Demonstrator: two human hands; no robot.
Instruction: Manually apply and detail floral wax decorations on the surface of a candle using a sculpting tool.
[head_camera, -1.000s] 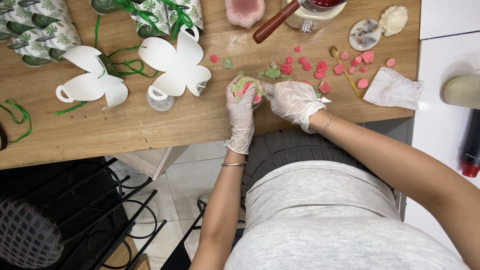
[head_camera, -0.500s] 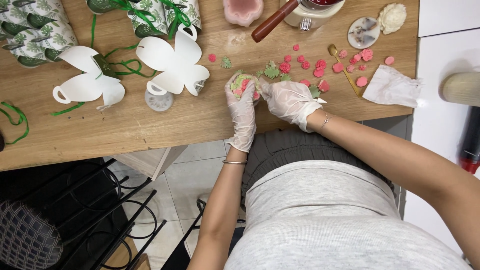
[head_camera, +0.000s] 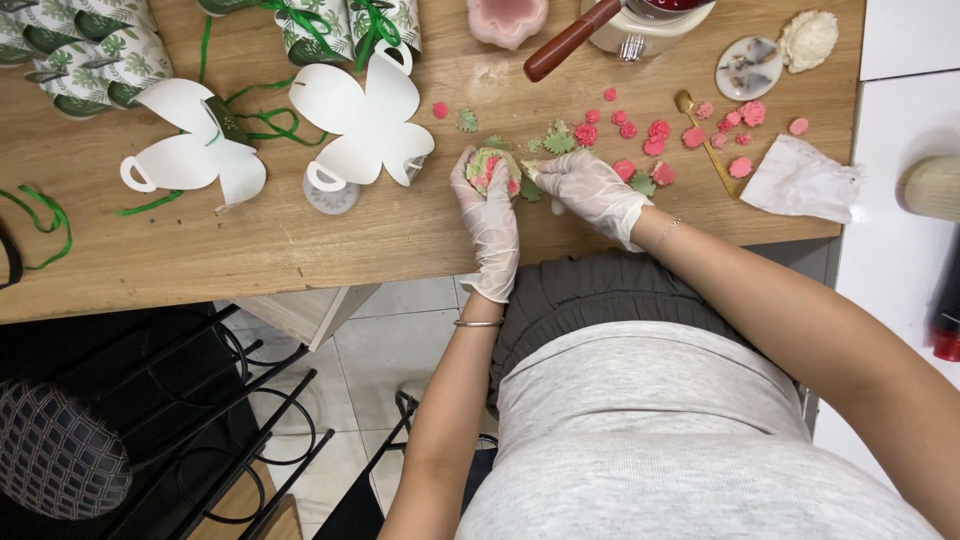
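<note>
One wooden table (head_camera: 300, 240) fills the upper part of the view, and on it lie two white paper cut-outs shaped like cups with wings (head_camera: 365, 120), several leaf-printed paper cups (head_camera: 75, 55) along the far edge with green ribbon (head_camera: 262, 122) trailing between them, one crumpled white cloth bag (head_camera: 800, 180), one gold spoon (head_camera: 706, 140), and about a dozen small pink flower pieces (head_camera: 658, 130) scattered with a few green leaf pieces (head_camera: 558, 142). Both hands wear thin clear gloves. The left hand (head_camera: 488, 220) is curled around one small round ball (head_camera: 493, 170) covered in pink and green bits, gripping it from below and the side so that the ball sits in the fingers just above the palm. The right hand (head_camera: 592, 188) is just beside it, fingers pinched narrowly, their tips touching the ball's right edge; whether a small piece sits between them cannot be told.
</note>
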